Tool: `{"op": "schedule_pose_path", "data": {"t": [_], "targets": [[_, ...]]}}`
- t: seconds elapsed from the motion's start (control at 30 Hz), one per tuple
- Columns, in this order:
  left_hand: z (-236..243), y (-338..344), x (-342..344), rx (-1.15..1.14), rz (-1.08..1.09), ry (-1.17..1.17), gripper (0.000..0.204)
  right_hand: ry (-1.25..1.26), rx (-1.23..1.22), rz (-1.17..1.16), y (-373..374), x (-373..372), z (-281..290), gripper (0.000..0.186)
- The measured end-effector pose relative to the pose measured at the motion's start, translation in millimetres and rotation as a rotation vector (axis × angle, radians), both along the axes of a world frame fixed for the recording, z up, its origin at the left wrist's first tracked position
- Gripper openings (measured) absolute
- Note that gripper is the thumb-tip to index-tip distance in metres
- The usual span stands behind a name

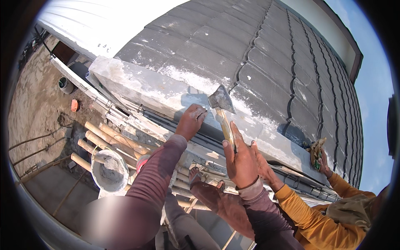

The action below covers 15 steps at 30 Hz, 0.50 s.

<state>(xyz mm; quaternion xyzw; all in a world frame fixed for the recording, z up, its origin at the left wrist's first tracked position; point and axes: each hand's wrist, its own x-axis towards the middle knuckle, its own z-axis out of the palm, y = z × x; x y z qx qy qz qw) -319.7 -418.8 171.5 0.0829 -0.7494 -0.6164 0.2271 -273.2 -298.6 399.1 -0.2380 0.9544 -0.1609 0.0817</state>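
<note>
My right hand (243, 164) holds a small trowel (222, 101) by its light wooden handle, thumb and forefinger along the handle's lower end. The trowel's grey, mortar-smeared blade points up toward the roof tiles, over the white-stained ledge (162, 89). To the left of it, my left hand (192, 121) is closed at the outer edge of the ledge, fingers curled and dusty. What it pinches, if anything, does not show. A bucket (109, 173) with grey mortar stands below my left forearm.
Dark roof tiles (204, 41) rise beyond the ledge. At right, a co-worker in orange sleeves (302, 210) presses a crumpled cloth (316, 152) near the ledge; their other hand is just behind mine. Bamboo poles (116, 139) form scaffolding over a drop to the ground.
</note>
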Motion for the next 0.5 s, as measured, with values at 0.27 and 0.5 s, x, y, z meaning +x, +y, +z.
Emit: {"op": "schedule_pose_path", "data": {"t": [0.27,0.5], "targets": [[-3,-59,113,-0.003,0.266,-0.113,0.024,-0.756,0.002,-0.195,50,139,-48,0.030],[-85,-38,385,0.285,0.592,-0.718,0.018,-1.339,0.103,-0.366,64,202,-278,0.043]]}}
